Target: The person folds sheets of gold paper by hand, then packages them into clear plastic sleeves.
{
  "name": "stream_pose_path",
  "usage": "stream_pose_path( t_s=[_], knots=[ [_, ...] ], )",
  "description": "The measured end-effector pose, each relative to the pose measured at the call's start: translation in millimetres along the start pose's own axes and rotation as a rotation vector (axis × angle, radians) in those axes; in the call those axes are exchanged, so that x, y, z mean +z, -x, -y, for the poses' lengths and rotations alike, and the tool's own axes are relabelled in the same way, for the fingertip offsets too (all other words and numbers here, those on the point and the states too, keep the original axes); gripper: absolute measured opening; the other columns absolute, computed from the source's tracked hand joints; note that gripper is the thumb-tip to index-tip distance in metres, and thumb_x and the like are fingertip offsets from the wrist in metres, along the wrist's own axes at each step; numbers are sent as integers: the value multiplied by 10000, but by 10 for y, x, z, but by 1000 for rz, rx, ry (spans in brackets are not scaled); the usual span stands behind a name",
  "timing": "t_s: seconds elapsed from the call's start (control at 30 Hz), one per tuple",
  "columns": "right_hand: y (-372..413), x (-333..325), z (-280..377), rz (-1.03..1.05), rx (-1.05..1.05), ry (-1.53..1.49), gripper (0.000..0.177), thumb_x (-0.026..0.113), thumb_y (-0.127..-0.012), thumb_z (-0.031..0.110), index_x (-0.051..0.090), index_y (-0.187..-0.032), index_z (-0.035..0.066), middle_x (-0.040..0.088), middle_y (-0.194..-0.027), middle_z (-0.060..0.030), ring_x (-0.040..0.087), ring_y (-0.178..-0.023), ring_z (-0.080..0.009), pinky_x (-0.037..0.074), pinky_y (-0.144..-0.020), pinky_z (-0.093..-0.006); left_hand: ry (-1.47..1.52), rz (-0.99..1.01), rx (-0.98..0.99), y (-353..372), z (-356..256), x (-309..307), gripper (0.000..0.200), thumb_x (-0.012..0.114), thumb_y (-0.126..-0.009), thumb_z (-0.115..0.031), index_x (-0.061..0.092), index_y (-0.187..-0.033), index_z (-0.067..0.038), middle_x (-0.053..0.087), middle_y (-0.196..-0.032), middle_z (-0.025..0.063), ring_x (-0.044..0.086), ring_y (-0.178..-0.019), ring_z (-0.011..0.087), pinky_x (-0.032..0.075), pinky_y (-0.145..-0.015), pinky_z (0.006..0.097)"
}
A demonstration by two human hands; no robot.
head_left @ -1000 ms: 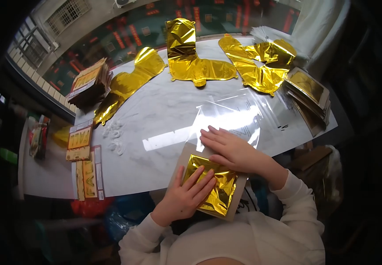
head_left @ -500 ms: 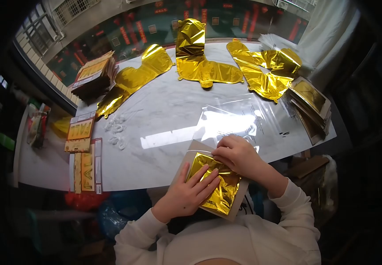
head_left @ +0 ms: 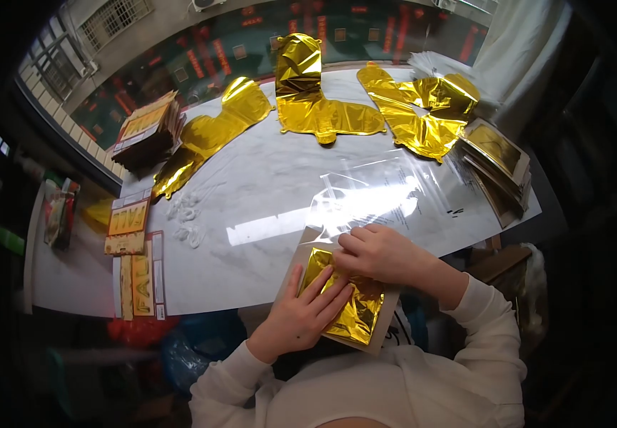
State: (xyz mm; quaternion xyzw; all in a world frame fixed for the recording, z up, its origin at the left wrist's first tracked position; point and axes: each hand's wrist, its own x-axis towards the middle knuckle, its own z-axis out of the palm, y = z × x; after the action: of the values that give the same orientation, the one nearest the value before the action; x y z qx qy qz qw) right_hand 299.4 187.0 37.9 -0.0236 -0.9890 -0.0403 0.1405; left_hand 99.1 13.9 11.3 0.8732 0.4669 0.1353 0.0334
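Note:
A folded gold foil balloon point(head_left: 364, 314) lies flat on a grey-brown card point(head_left: 388, 318) near my body, at the table's front edge. My left hand point(head_left: 300, 315) rests on the foil with its fingers spread, pressing it against the card. At the foil's upper edge is my right hand point(head_left: 383, 254), its fingers curled and pinched together. Whatever those fingertips hold, if anything, is hidden. Clear plastic sleeves point(head_left: 337, 196) lie just beyond the card, shining in the light.
Three unfolded gold foil balloons point(head_left: 330, 114) lie along the far side of the marble-patterned table point(head_left: 251, 192). Printed packets point(head_left: 148, 132) are stacked at left, with more packets point(head_left: 128, 221) nearer. White strings point(head_left: 188, 210) lie beside them. Foil-topped cards point(head_left: 497, 153) are piled right.
My right hand has shifted slightly left and down along the foil's upper edge. My left hand stays pressed on the foil. The view has shifted a little.

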Motion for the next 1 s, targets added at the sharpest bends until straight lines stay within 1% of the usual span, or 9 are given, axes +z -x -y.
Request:
stream_pose_path(
  t_s=[0.23,0.4,0.53,0.6,0.7,0.77,0.87,0.93,1.0],
  knots=[
    [42,-107,153,-24,81,19,183,682,-859,210,628,-1004,114,606,-928,-31,656,-849,-199,535,-731,-304,-5,-9,-4,-5,-3,-11,568,638,-996,-262,530,-1520,-70,469,-1616,159,423,-1515,356,257,-1189,719],
    [311,-193,216,108,295,75,170,722,-823,196,618,-933,117,583,-848,-21,662,-809,-200,528,-672,-312,-26,-8,-4,-6,-11,-3,572,649,-991,-261,531,-1518,-73,484,-1606,147,434,-1507,359,263,-1185,719],
    [454,-274,278,132,312,91,189,734,-805,182,598,-915,109,586,-833,-20,663,-795,-196,530,-667,-313,-35,-17,-10,-9,-17,18,578,653,-988,-259,528,-1520,-73,488,-1603,144,436,-1506,359,268,-1184,716],
    [453,-303,311,96,233,97,190,731,-802,172,588,-905,101,586,-824,-22,659,-786,-191,531,-669,-309,-9,-21,-5,-21,-14,25,564,557,-1019,-264,500,-1540,-58,467,-1619,152,430,-1511,356,267,-1173,725],
    [446,-346,315,61,192,32,195,734,-795,160,592,-913,97,593,-830,-25,652,-779,-201,532,-668,-323,-27,-25,24,-67,2,-22,561,640,-982,-243,540,-1507,-75,491,-1602,136,441,-1503,351,276,-1183,707],
    [449,-366,283,19,168,-11,207,751,-783,152,600,-913,96,592,-830,-30,648,-777,-210,531,-667,-330,-16,-25,37,-69,43,-4,554,631,-982,-239,542,-1505,-77,492,-1602,134,441,-1503,347,275,-1184,706],
    [430,-414,242,29,258,-136,232,780,-748,121,617,-911,91,591,-836,-46,644,-782,-239,528,-666,-349,-17,-13,65,-55,82,-39,545,612,-983,-233,545,-1503,-84,492,-1603,128,441,-1505,337,273,-1187,704],
    [407,-330,250,-63,314,-205,241,791,-722,97,630,-901,86,587,-831,-58,634,-777,-264,520,-655,-364,-10,-22,69,-58,84,-74,542,602,-984,-231,545,-1504,-88,492,-1604,125,440,-1507,332,272,-1189,703],
    [406,-285,250,-2,274,-214,225,783,-750,94,645,-927,84,601,-838,-61,632,-771,-274,520,-652,-376,-14,30,84,-45,100,-70,539,587,-986,-229,544,-1507,-98,487,-1609,121,433,-1513,324,266,-1194,702]
  ],
)
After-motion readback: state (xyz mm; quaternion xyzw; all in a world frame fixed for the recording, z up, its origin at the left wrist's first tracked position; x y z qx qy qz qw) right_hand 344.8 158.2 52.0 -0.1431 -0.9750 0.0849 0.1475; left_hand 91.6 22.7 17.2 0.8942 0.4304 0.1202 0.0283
